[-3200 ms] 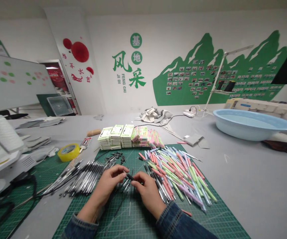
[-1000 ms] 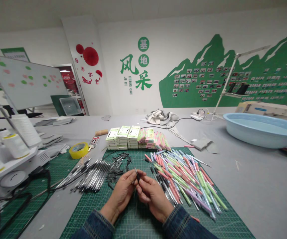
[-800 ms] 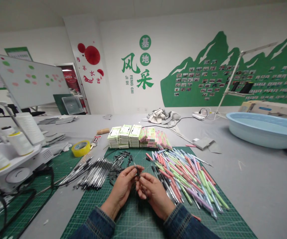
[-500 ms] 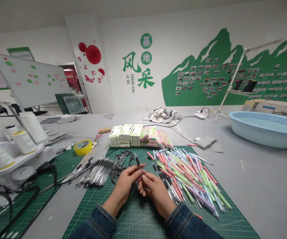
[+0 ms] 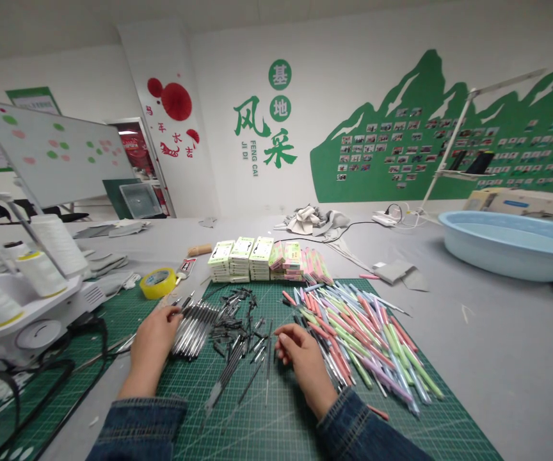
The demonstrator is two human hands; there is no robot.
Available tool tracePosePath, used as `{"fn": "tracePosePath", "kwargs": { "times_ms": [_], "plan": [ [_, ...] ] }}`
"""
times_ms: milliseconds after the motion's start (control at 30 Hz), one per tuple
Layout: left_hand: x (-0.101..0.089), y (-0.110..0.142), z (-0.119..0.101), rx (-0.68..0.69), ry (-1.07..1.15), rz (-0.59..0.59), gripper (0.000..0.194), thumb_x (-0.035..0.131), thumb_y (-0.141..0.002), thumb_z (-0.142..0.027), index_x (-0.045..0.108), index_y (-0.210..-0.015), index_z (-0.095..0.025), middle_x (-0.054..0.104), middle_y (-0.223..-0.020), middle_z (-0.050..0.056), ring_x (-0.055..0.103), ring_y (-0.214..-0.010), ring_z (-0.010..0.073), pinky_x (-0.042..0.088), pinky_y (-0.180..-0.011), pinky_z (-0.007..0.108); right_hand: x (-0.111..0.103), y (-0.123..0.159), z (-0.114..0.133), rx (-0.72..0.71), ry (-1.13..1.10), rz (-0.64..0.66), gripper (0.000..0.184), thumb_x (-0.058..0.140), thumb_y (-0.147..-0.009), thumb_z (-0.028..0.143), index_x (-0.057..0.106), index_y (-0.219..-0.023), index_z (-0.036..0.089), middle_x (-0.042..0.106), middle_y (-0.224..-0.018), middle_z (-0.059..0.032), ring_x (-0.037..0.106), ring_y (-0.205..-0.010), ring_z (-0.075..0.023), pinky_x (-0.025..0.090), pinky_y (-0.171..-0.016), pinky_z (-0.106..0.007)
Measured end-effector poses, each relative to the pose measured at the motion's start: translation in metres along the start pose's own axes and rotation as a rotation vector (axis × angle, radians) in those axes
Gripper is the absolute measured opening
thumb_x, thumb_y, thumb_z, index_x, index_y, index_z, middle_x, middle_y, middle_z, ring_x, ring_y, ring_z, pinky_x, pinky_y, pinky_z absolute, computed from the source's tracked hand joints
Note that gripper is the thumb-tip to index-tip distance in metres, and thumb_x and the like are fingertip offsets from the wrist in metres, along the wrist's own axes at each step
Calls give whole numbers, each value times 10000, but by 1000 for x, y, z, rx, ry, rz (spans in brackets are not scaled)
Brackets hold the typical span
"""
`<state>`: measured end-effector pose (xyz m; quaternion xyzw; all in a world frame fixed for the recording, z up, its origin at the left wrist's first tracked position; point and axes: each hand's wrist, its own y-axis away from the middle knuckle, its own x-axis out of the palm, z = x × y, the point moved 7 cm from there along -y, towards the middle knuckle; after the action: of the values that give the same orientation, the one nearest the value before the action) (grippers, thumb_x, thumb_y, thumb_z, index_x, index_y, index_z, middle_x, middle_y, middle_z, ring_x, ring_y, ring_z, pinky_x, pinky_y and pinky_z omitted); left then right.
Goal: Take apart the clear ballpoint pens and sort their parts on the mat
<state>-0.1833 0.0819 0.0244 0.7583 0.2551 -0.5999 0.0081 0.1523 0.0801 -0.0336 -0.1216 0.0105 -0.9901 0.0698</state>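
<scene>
My left hand has its fingers closed on a black-tipped pen at the left side of a heap of silver pen barrels. Much of that pen is hidden by the hand. Over the green cutting mat, my right hand has curled fingers, thumb pressed near the fingertips; a small dark bit shows beneath them, too small to name. Just left of it lies a thin pen refill. Small black pen parts and more refills lie between the hands.
Many coloured pens spread right of my right hand. Stacked small boxes stand behind the mat. At left are a yellow tape roll and a machine with thread cones; a blue basin stands at right.
My hands, together around a black-tipped pen before, have parted. The left has moved left to the silver barrels; the right stays near its place, uncovering the refills on the mat.
</scene>
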Motion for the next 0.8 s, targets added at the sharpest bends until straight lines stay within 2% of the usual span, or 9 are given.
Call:
{"fn": "tracePosePath", "kwargs": {
  "times_ms": [300,433,533,700,800],
  "plan": [
    [7,4,-5,-37,-11,124,359,488,-784,-391,687,-1005,-190,711,-964,118,635,-867,291,433,-749,335,-14,-2,4,-53,51,-108,267,611,-758,405,602,-838,150,590,-648,-12,510,-534,-108,369,-471,-218],
    [7,3,-4,-34,-1,114,352,481,-790,-388,688,-997,-192,708,-979,115,633,-878,288,433,-758,336,-15,-2,5,-53,62,-119,211,577,-774,348,595,-847,152,590,-661,-13,512,-544,-111,373,-479,-219],
    [4,4,-7,-13,10,61,334,462,-802,-373,686,-979,-199,698,-999,105,624,-900,280,430,-780,338,-17,-3,4,-57,78,-126,183,556,-777,315,592,-857,154,586,-672,-12,513,-554,-116,372,-484,-221],
    [-6,11,-33,101,84,-61,301,450,-811,-345,681,-943,-204,687,-992,83,611,-877,241,423,-800,318,-20,-4,0,-63,125,-141,169,531,-784,296,596,-869,165,592,-688,-12,519,-570,-128,382,-500,-232],
    [2,20,-62,206,216,41,254,481,-797,-348,679,-883,-216,694,-943,49,609,-851,208,420,-785,287,-20,-6,-2,-61,163,-144,160,525,-783,288,598,-865,171,593,-684,-11,516,-568,-134,384,-503,-238]
  ]
}}
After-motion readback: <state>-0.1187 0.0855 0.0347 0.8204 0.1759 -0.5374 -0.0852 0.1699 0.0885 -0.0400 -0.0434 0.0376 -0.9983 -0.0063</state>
